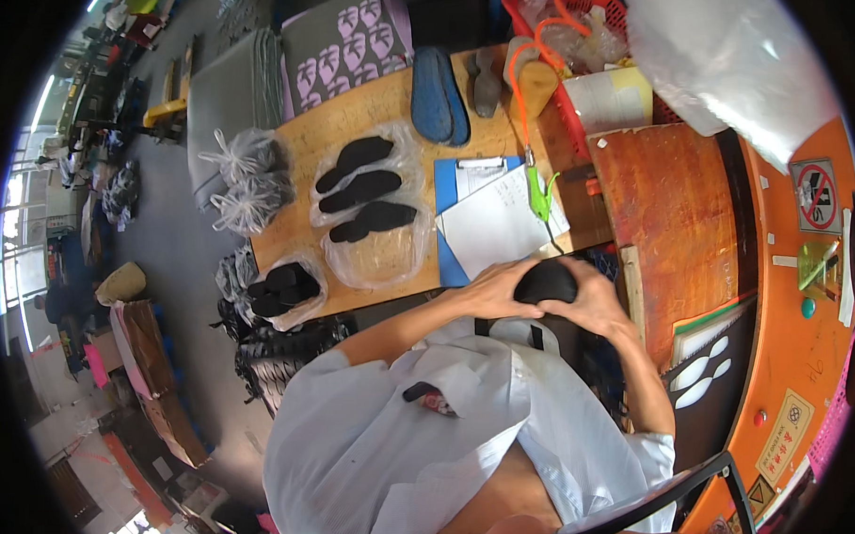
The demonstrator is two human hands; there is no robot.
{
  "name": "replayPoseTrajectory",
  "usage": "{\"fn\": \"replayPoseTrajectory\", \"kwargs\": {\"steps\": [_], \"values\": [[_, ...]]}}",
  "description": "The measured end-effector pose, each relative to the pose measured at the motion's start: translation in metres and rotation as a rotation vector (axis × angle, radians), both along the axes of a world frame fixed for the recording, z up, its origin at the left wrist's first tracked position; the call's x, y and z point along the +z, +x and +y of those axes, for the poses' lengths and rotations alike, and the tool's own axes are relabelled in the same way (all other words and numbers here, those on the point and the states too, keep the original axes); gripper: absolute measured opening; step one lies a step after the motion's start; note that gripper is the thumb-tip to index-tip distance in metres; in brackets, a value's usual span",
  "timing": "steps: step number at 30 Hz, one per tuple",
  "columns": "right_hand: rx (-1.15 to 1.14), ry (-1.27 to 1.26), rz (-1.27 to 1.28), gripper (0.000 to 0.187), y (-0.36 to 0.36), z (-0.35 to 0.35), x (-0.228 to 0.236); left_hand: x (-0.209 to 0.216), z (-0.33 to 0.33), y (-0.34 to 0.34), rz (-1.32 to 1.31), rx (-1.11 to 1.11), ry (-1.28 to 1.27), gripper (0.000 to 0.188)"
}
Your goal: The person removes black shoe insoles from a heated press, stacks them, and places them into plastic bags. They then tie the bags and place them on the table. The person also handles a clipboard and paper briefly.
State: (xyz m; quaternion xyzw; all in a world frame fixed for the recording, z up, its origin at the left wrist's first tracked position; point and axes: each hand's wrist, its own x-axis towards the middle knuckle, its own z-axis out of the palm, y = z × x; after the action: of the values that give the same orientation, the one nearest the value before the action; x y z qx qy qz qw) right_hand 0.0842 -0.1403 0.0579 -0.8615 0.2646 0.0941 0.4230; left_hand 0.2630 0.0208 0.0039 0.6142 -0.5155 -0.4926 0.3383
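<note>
My left hand [500, 291] and my right hand [591, 299] close from both sides around a black insole-like piece [547, 281], just off the table's near edge. Its rounded end faces up between my thumbs; whether it is one piece or a stack I cannot tell. Beyond my hands, a white sheet of paper [492, 218] covers part of a blue clipboard [454, 266]. A green air blow gun [540, 195] lies over the paper's right side. To the left, black insoles [361, 189] rest on clear plastic bags [375, 259].
An open bag of black pieces [285, 289] sits at the wooden table's [296, 149] left corner. Blue insoles [438, 97] lie at the back. An orange hose [520, 94] runs to a red basket [569, 8]. A brown board [675, 216] stands right; tied bags [245, 179] are far left.
</note>
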Motion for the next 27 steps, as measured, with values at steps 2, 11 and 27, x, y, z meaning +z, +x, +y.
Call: {"fn": "replayPoseTrajectory", "kwargs": {"steps": [2,11,27], "values": [[0.079,0.147,0.078,0.092,0.027,0.033,-0.03,-0.019,0.056,0.004,0.048,0.108,0.159,0.101],[0.094,0.664,-0.088,0.079,0.142,0.132,-0.096,-0.04,0.22,0.078,0.213,0.542,0.288,0.096],[-0.063,0.807,0.118,0.096,0.25,0.225,-0.118,-0.097,0.275,0.043,1.156,1.18,-0.011,0.072]]}}
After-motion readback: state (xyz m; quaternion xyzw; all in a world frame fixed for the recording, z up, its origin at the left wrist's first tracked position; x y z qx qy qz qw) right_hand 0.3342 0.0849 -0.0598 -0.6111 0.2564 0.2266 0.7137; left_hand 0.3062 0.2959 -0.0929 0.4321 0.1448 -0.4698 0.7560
